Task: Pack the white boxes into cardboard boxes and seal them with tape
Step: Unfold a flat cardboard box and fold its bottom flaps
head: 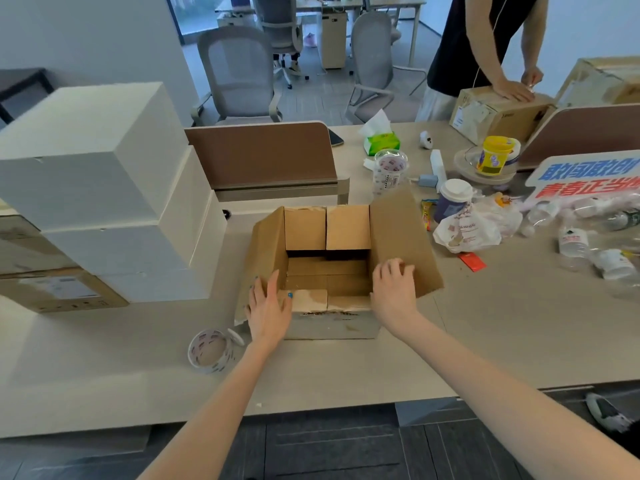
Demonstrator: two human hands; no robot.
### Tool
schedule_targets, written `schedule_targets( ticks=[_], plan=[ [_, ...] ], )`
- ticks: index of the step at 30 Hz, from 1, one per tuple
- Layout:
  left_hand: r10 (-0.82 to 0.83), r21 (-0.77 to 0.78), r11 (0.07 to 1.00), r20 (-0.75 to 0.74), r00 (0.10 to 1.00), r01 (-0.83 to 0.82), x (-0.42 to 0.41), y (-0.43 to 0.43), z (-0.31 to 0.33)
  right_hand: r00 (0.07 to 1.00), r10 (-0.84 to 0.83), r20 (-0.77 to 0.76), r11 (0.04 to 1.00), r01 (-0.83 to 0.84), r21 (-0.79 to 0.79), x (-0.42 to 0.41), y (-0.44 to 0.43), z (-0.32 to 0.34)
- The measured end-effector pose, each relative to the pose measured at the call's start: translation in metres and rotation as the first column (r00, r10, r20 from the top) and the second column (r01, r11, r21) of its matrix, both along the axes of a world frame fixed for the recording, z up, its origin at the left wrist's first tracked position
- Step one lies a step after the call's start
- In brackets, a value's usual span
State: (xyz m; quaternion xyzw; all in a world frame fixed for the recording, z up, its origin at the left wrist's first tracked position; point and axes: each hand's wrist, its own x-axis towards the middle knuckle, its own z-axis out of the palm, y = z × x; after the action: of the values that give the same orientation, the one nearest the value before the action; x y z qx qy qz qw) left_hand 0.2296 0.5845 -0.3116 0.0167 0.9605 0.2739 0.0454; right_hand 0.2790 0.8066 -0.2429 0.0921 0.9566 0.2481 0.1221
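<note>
The open cardboard box (332, 323) sits at the middle of the desk (346, 368), near its front edge. All its top flaps are spread and its inside is bare, so I judge the packing has not begun: nothing is loaded, nothing is folded shut, and no tape is on the top. The left hand (268, 306) lies flat on the left flap (266, 251), fingers straight and released, thumb over the inner edge. The right hand (394, 289) rests on the right flap (405, 233) with bent fingers, and I cannot tell whether it clasps the flap or only presses it. Left of the box stands a stack of white boxes (104, 188); I count three, none of them moved toward the box. One tape roll (211, 351) lies just left of the box on the near side, and a second tape roll (391, 168) sits beyond the box, so there are two. Besides the open one, a labelled carton (59, 289) lies at the far left, partly behind the white stack. Across the desk at far right, another person's hand (512, 90) presses on a closed carton (498, 114), and a larger carton (602, 81) stands behind it. That makes at least four cardboard boxes. All the loading, closing and sealing is yet to do.
</note>
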Motion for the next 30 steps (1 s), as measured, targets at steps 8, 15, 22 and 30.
schedule_targets(
  ticks=[8, 15, 22, 30],
  plan=[
    [-0.025, 0.103, 0.994, 0.060, 0.998, 0.019, -0.002, 0.003, 0.009, 0.984, -0.155, -0.089, 0.760, 0.061, -0.647, 0.007, 0.016, -0.033],
    [-0.026, 0.295, 0.955, 0.051, 0.998, 0.010, -0.002, 0.007, 0.008, 0.942, -0.316, -0.110, 0.366, 0.014, -0.930, 0.002, 0.019, -0.044],
    [-0.056, 0.020, 0.998, 0.076, 0.996, 0.055, -0.009, 0.004, 0.005, 0.945, -0.308, -0.111, 0.603, 0.104, -0.791, -0.006, 0.010, -0.049],
    [-0.403, -0.298, 0.896, -0.234, 0.885, 0.330, -0.034, 0.020, 0.003, 0.966, 0.153, -0.207, 0.801, -0.244, -0.547, -0.035, 0.012, -0.052]
  ],
)
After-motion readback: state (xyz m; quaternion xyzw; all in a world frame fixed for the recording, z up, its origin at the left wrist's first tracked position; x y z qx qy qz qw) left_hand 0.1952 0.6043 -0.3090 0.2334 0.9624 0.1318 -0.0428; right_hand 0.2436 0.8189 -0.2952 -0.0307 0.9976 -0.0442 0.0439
